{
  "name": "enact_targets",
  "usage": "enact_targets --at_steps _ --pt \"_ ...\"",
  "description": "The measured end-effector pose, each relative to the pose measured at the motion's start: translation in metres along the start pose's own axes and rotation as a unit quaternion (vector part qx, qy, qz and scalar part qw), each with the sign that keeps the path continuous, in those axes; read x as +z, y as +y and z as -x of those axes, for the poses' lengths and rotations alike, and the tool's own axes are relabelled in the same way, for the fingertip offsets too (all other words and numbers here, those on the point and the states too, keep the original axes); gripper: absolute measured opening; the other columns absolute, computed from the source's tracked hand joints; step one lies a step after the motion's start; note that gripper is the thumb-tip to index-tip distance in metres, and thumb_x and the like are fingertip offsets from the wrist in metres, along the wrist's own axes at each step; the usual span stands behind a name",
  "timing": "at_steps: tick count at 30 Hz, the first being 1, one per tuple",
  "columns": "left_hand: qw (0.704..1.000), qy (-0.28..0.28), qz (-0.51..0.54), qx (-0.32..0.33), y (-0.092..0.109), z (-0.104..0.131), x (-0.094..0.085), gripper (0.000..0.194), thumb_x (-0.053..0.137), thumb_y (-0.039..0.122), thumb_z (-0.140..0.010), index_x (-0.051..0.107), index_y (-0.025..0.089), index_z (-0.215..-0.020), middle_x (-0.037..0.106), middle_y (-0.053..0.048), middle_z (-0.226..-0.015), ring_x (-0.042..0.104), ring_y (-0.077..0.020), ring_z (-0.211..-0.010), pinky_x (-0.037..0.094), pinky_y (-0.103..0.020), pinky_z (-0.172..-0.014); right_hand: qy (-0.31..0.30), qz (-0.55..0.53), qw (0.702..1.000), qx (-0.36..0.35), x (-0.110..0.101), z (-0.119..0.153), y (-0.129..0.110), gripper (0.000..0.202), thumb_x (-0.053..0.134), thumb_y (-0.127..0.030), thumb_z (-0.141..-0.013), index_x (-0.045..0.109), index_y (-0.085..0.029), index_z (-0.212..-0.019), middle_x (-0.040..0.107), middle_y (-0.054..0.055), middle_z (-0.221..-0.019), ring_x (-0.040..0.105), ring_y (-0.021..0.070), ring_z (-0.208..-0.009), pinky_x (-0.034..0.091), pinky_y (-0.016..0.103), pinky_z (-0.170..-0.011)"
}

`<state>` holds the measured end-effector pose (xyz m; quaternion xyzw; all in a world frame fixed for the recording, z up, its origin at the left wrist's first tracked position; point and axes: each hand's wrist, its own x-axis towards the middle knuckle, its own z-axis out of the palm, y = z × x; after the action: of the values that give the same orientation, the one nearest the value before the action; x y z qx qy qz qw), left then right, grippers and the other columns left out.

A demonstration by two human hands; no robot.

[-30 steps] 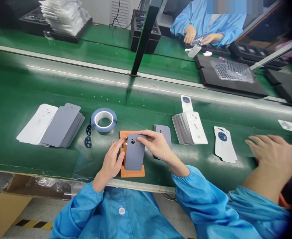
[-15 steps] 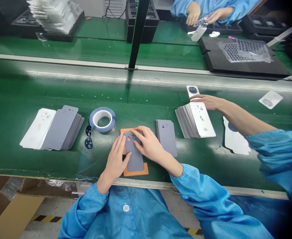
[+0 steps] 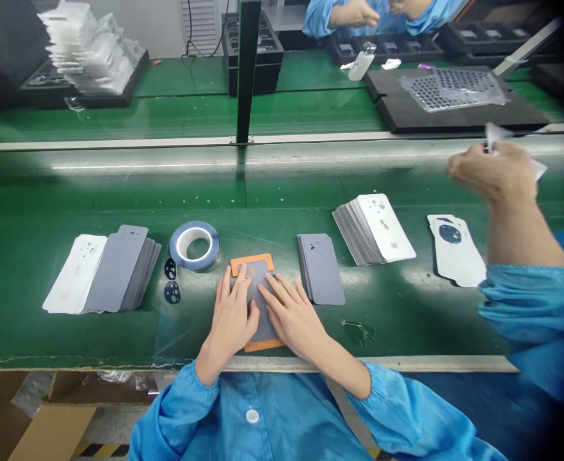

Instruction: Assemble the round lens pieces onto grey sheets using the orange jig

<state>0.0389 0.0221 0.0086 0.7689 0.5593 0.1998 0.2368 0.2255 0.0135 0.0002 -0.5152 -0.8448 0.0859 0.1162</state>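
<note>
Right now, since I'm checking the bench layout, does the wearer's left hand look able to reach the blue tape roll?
Probably yes. The left hand lies over an edge of the grey panel, and the blue tape roll lies nearby, ahead and to its left, with nothing standing between them.

The left hand [image 3: 232,317] is palm down, its fingers [image 3: 225,288] pointing ahead, its thumb [image 3: 253,318] angled toward the right hand [image 3: 297,320]; the right hand, near it but apart, is also palm down, fingers slanting leftward; behind each hand, a blue sleeve [image 3: 401,400] leaves the wrist [image 3: 332,355] bare.
</note>
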Motion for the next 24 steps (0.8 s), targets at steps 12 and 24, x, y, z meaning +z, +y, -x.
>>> enact_targets --at_steps 12,24 --pt "0.873 0.139 0.415 -0.215 -0.008 0.03 -0.025 0.055 0.062 0.054 -0.094 0.058 0.017 -0.135 0.075 -0.015 -0.117 0.072 -0.0278 -0.104 0.058 -0.039 -0.09 0.036 -0.355 0.934 0.011 -0.057 0.003 -0.035 0.043 0.053 -0.024 -0.101 0.052 -0.027 -0.144 0.063 0.009 -0.142 0.059 0.0246 -0.133 0.052 0.043 -0.112" --pt "0.83 0.208 0.472 -0.211 0.002 0.016 -0.066 0.048 0.073 0.048 -0.085 0.066 0.016 -0.12 0.077 -0.014 -0.106 0.074 -0.0224 -0.083 0.058 -0.028 -0.063 0.014 -0.513 0.839 0.179 -0.026 -0.09 0.036 0.046 0.068 -0.027 -0.085 0.064 -0.017 -0.13 0.077 0.007 -0.09 0.074 0.0207 -0.076 0.06 0.032 -0.067"
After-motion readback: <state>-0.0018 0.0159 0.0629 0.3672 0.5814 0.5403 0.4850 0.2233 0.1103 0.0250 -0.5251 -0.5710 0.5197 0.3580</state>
